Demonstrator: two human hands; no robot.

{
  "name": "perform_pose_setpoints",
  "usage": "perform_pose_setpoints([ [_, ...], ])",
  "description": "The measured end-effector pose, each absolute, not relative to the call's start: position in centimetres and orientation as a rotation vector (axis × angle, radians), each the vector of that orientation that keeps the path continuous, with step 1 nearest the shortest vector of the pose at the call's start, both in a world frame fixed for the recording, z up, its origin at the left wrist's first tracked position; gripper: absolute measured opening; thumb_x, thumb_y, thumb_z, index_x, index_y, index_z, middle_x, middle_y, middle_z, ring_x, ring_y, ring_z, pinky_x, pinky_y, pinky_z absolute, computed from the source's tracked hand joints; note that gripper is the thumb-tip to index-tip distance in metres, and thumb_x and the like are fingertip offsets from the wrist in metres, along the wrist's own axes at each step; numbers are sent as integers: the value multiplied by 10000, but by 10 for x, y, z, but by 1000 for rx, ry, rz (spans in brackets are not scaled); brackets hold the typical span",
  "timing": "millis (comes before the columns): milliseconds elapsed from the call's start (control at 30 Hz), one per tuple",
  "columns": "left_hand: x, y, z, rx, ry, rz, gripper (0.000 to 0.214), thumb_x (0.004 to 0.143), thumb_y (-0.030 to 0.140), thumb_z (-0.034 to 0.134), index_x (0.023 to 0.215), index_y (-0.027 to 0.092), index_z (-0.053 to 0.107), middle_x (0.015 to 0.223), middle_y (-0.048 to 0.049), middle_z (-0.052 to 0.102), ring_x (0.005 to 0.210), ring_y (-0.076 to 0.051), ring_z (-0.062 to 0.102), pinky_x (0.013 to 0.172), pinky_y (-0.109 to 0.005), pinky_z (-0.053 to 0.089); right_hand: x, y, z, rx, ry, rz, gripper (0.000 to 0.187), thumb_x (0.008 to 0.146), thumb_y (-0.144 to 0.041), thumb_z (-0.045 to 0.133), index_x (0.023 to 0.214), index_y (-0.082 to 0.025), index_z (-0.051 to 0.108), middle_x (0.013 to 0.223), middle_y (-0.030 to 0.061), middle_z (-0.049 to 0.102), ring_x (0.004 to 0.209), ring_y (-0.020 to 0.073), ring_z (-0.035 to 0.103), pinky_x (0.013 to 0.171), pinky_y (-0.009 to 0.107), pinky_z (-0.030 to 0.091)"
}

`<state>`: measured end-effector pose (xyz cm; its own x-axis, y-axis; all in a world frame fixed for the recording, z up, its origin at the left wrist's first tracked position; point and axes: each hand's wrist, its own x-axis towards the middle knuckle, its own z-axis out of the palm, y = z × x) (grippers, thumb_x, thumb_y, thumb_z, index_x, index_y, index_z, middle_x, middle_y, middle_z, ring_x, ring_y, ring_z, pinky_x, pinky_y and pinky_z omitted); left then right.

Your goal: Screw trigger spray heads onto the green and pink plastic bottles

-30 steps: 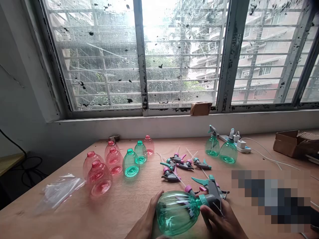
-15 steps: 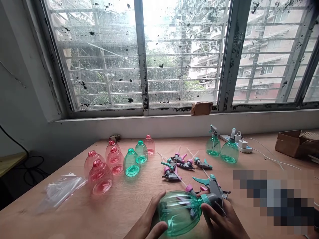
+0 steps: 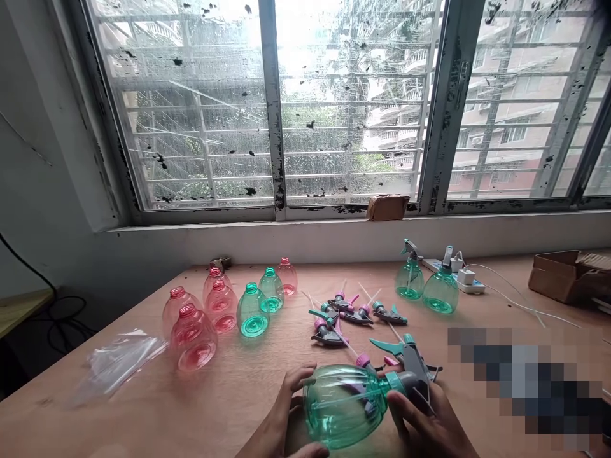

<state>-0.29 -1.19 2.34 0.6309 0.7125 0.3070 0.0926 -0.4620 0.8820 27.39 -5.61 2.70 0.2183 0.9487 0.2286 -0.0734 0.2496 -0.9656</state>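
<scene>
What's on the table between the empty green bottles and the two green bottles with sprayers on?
A scatter of loose trigger sprayer heads with thin dip tubes lies there on the wooden table, seen in the head view.

From our seat at the counter (image 3: 229, 397), we see pink bottles (image 3: 193, 334) and open green bottles (image 3: 252, 312) at ten o'clock. Loose spray heads (image 3: 353, 316) lie at twelve. Two capped green bottles (image 3: 440, 294) stand beside a power strip (image 3: 470, 284) at one. A cardboard box (image 3: 556, 277) sits at two and a plastic bag (image 3: 119, 359) at nine.
</scene>
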Motion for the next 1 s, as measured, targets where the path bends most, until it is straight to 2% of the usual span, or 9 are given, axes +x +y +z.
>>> perform_pose_setpoints([
  [167, -6, -13, 24, 2052, 829, 755, 984, 809, 291, 775, 1587, 313, 172, 1638, -100, 327, 1431, -356, 441, 1199, -438, 370, 276, -56, 25, -1067, -1164, 926, 567, 725, -704, 780, 945, -182, 760, 520, 9, 594, 411, 186, 526, 384, 294, 497],
  [233, -4, -15, 25, 2072, 942, 751, 1020, 780, 196, 773, 1597, 281, 168, 1657, -111, 320, 1489, -358, 358, 1229, -439, 318, 277, -55, 22, -1042, -1181, 922, 552, 712, -680, 807, 939, -180, 757, 617, 40, 662, 428, 180, 545, 393, 295, 504],
  [333, 0, -16, 26, 2051, 1018, 747, 1025, 733, 165, 821, 1570, 255, 237, 1579, -127, 452, 1454, -350, 419, 1220, -419, 337, 277, -55, 16, -983, -1205, 917, 509, 676, -616, 869, 932, -192, 755, 807, 79, 738, 445, 165, 569, 415, 290, 520],
  [467, -1, -14, 24, 2036, 1042, 765, 1061, 664, 217, 903, 1535, 256, 297, 1496, -121, 542, 1373, -352, 514, 1167, -390, 416, 278, -55, 11, -954, -1184, 947, 455, 672, -553, 897, 939, -207, 770, 950, 93, 751, 453, 155, 583, 411, 283, 523],
  [567, -5, -13, 23, 2078, 951, 743, 1106, 738, 445, 863, 1605, 269, 199, 1602, -127, 435, 1461, -379, 413, 1216, -448, 344, 278, -55, 10, -925, -1157, 979, 441, 682, -518, 908, 956, -203, 763, 830, 51, 730, 432, 134, 563, 402, 258, 496],
  [667, -8, -14, 24, 2061, 869, 745, 1022, 866, 694, 626, 1637, 247, 126, 1682, -106, 299, 1532, -369, 290, 1260, -483, 239, 278, -55, 13, -913, -1157, 989, 472, 701, -549, 888, 969, -186, 749, 721, 31, 698, 427, 147, 564, 415, 276, 514],
  [733, -8, -15, 26, 2009, 906, 751, 858, 947, 727, 434, 1622, 242, 220, 1681, -86, 309, 1540, -335, 285, 1271, -474, 208, 278, -55, 16, -926, -1163, 967, 494, 712, -588, 864, 958, -178, 745, 674, 29, 673, 444, 167, 570, 413, 290, 525],
  [800, -7, -15, 27, 1967, 947, 752, 756, 976, 709, 378, 1580, 256, 327, 1650, -81, 379, 1522, -323, 329, 1266, -470, 228, 278, -55, 19, -942, -1171, 950, 499, 721, -618, 842, 943, -182, 744, 616, 15, 638, 447, 178, 561, 401, 291, 524],
  [1000, -4, -14, 26, 1933, 845, 808, 861, 860, 598, 724, 1542, 296, 295, 1553, -130, 451, 1370, -359, 506, 1155, -447, 423, 279, -54, 26, -1055, -1185, 973, 567, 722, -698, 787, 969, -188, 761, 529, 14, 603, 452, 216, 576, 390, 299, 531],
])
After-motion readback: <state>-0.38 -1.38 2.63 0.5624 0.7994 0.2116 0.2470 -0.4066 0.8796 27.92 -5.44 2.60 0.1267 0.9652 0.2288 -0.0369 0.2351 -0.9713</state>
